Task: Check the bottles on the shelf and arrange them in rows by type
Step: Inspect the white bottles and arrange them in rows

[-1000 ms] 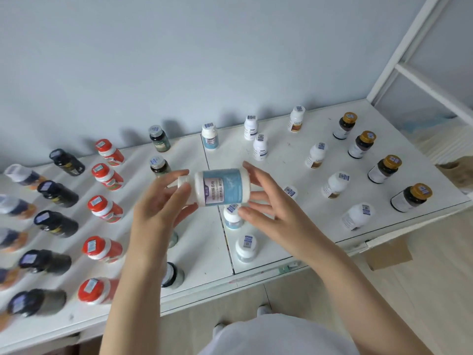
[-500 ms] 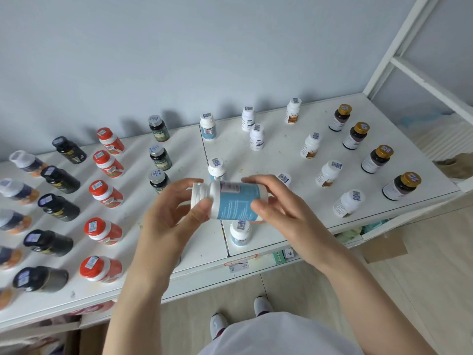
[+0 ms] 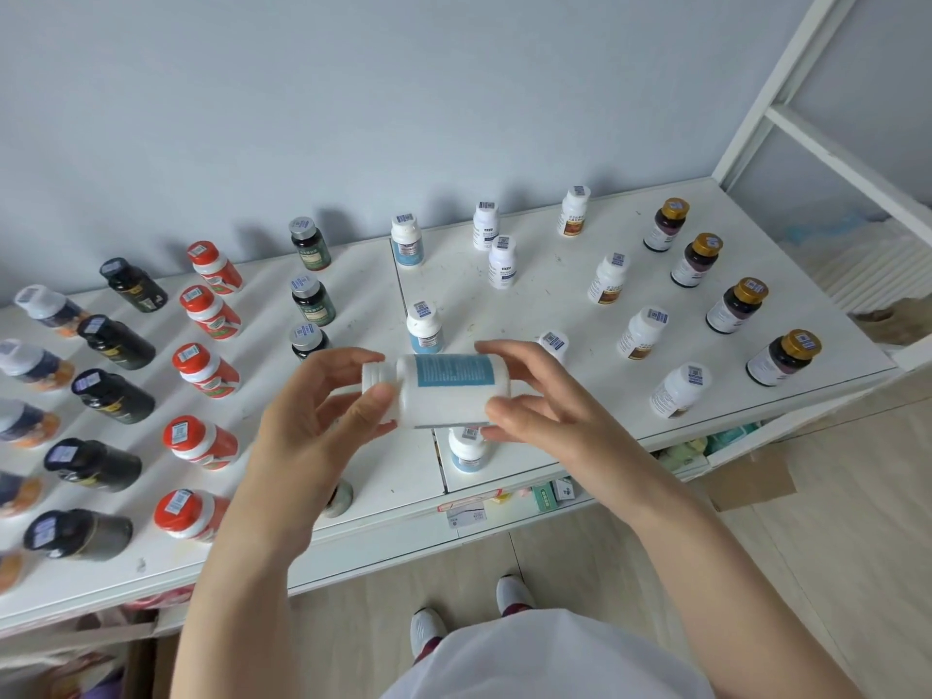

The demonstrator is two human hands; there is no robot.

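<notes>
Above white shelf (image 3: 555, 310), blue-label bottle (image 3: 446, 391) lies sideways, L hand (image 3: 312, 426) pinching its cap end, R hand (image 3: 547, 403) curled round base; prob. light, stiff, slick plastic, so grip mid-body.

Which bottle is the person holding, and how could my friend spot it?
Find the long white shelf against the wall. Above its middle, the left hand and the right hand hold one white bottle with a blue label. It alone lies sideways in the air; the other bottles stand on the shelf.
</notes>
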